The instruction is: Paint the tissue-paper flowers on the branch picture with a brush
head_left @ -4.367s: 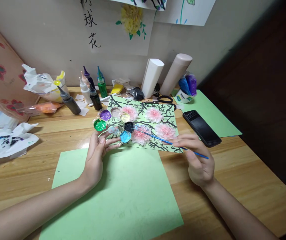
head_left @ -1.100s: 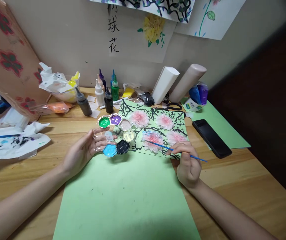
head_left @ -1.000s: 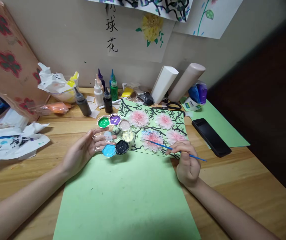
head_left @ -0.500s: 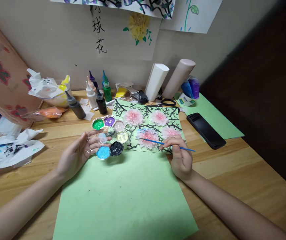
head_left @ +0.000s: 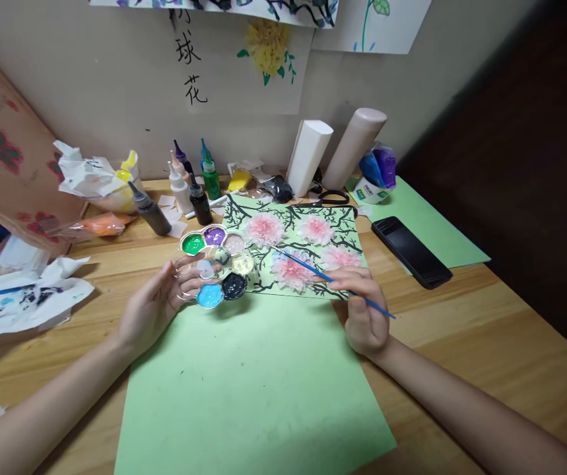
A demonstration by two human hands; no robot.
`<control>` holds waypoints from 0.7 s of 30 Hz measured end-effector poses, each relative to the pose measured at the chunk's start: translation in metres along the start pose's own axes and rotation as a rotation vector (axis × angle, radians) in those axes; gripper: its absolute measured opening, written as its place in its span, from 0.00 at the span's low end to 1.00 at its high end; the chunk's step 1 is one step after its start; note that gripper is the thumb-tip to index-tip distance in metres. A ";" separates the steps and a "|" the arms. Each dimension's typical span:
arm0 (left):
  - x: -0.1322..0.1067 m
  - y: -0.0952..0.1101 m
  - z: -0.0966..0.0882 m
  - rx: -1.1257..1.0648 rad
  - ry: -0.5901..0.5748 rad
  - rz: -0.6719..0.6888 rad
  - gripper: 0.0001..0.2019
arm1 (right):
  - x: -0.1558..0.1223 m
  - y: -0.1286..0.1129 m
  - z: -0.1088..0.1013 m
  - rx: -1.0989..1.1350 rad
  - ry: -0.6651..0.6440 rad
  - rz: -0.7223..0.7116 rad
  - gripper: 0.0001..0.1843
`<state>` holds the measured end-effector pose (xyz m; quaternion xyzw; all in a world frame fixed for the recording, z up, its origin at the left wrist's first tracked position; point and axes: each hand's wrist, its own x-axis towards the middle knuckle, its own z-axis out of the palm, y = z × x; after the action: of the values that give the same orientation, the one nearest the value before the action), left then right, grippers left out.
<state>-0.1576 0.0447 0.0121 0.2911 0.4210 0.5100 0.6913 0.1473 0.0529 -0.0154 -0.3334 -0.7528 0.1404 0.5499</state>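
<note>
On the fingers of my left hand rests a clear flower-shaped paint palette, its wells holding green, purple, pale pink, cream, black and light blue paint. My right hand pinches a thin blue paintbrush. The brush tip is over a green picture with black painted branches and pink tissue flowers, near the gap between the upper left flower and the lower flower. Blue tints show on the lower flower's edge. Whether the tip touches the paper I cannot tell.
A large green sheet covers the near table. Several paint bottles stand at the back left, beside black scissors further right. A phone lies on the right. Paint-stained tissue with another brush lies left.
The brush tip has moved from the lower flower up and slightly left, and the brush is more steeply slanted. My left hand still supports the palette. The view has shifted slightly.
</note>
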 end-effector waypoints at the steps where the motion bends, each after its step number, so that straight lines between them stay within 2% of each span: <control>1: -0.001 0.000 0.001 0.004 -0.001 0.012 0.16 | -0.001 -0.002 -0.001 -0.008 -0.064 -0.046 0.15; 6: -0.003 -0.001 0.002 0.019 -0.020 0.046 0.16 | 0.000 -0.013 -0.001 0.033 -0.476 -0.194 0.19; 9: -0.002 -0.002 -0.001 0.017 -0.051 0.049 0.16 | 0.003 -0.016 0.002 0.040 -0.615 -0.197 0.19; 21: -0.003 -0.004 -0.003 0.050 -0.082 0.062 0.18 | 0.005 -0.017 0.006 0.052 -0.748 -0.139 0.20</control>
<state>-0.1586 0.0407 0.0086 0.3418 0.3959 0.5081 0.6843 0.1350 0.0443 -0.0037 -0.1933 -0.9185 0.2338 0.2535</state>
